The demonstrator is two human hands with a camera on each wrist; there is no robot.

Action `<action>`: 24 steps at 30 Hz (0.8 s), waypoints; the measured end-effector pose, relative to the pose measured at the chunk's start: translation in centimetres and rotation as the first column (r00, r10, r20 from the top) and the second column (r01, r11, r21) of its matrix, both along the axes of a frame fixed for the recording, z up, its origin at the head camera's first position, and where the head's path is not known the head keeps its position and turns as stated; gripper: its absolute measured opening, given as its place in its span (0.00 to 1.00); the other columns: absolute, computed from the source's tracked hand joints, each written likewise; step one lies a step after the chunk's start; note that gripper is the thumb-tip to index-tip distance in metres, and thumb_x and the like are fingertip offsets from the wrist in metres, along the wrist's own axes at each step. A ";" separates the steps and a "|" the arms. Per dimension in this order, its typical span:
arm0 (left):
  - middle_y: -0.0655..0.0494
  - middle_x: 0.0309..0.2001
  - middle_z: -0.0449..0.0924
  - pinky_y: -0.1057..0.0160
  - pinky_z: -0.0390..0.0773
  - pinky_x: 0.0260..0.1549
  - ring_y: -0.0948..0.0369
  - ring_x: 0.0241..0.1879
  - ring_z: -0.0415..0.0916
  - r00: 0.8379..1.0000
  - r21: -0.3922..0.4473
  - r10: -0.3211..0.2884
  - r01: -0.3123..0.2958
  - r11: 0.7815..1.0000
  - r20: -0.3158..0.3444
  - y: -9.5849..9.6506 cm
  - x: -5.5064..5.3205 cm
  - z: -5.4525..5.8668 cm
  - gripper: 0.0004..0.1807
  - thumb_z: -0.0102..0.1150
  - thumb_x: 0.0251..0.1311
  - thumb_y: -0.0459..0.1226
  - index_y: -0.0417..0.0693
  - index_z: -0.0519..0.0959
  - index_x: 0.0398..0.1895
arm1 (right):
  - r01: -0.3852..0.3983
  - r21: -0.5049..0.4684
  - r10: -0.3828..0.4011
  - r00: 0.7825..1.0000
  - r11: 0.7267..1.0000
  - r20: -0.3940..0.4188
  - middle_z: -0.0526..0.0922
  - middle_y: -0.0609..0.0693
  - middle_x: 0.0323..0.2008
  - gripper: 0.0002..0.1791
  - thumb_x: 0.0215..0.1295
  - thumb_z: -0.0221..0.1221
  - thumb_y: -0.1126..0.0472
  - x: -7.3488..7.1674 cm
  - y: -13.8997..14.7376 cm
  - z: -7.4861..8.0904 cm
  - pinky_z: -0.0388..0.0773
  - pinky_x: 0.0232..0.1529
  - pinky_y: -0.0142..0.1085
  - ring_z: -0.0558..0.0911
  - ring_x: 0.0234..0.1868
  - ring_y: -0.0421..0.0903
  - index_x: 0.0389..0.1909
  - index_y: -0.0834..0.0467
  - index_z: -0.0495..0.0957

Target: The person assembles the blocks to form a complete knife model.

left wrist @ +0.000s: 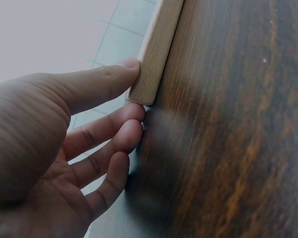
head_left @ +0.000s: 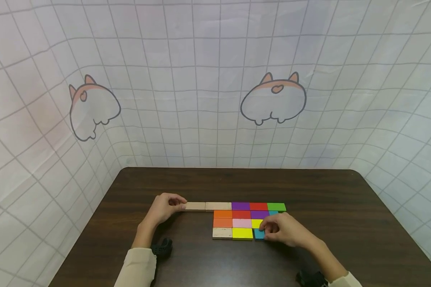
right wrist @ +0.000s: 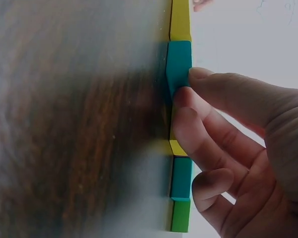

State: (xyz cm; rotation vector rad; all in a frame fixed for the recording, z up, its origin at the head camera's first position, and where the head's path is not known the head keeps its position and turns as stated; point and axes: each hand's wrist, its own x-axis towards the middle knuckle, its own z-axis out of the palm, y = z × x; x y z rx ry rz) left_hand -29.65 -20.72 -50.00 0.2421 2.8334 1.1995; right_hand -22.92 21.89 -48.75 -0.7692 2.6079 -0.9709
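Observation:
At the left end of the top row, my left hand [head_left: 162, 209] pinches a plain wooden block [head_left: 195, 206]. In the left wrist view the thumb lies against that block's side [left wrist: 151, 69], the other fingers curled at its end. My right hand [head_left: 286, 229] holds a teal block [head_left: 258, 234] at the near right corner of the layout. The right wrist view shows thumb and fingertips on this teal block [right wrist: 179, 62], which sits beside a yellow block [head_left: 242, 234]. Part of it is hidden by the fingers in the head view.
Coloured blocks lie flat in adjoining rows: purple [head_left: 240, 206], red [head_left: 258, 206], green [head_left: 276, 207], orange [head_left: 222, 223], pink [head_left: 242, 223] and others. Another plain block [head_left: 222, 233] forms the near left corner. The dark wooden table [head_left: 129, 187] meets a white gridded cloth [head_left: 208, 135] behind.

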 end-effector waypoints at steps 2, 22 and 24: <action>0.60 0.31 0.81 0.60 0.74 0.34 0.60 0.31 0.74 1.000 0.000 -0.001 0.001 1.000 -0.001 0.0 0.0 0.0 0.05 0.72 0.61 0.40 0.57 0.90 0.39 | 0.002 0.002 -0.002 1.000 1.000 -0.004 0.80 0.38 0.26 0.06 0.65 0.69 0.60 0.0 -0.1 -0.1 0.77 0.31 0.29 0.75 0.27 0.32 0.41 0.53 0.85; 0.60 0.31 0.81 0.60 0.74 0.33 0.60 0.31 0.74 1.000 0.019 -0.010 0.010 1.000 -0.011 0.1 0.0 -0.2 0.05 0.72 0.61 0.39 0.56 0.90 0.40 | 0.005 0.011 -0.005 1.000 1.000 0.002 0.80 0.39 0.30 0.08 0.65 0.69 0.59 0.3 -0.6 0.2 0.76 0.32 0.29 0.75 0.29 0.34 0.43 0.53 0.84; 0.60 0.31 0.81 0.60 0.73 0.33 0.60 0.31 0.74 1.000 0.016 -0.008 0.008 1.000 -0.012 0.0 0.0 -0.3 0.05 0.72 0.61 0.39 0.56 0.90 0.40 | -0.002 0.003 0.002 1.000 1.000 0.004 0.80 0.39 0.30 0.08 0.66 0.69 0.58 0.3 -0.5 0.2 0.77 0.33 0.29 0.75 0.29 0.34 0.43 0.53 0.84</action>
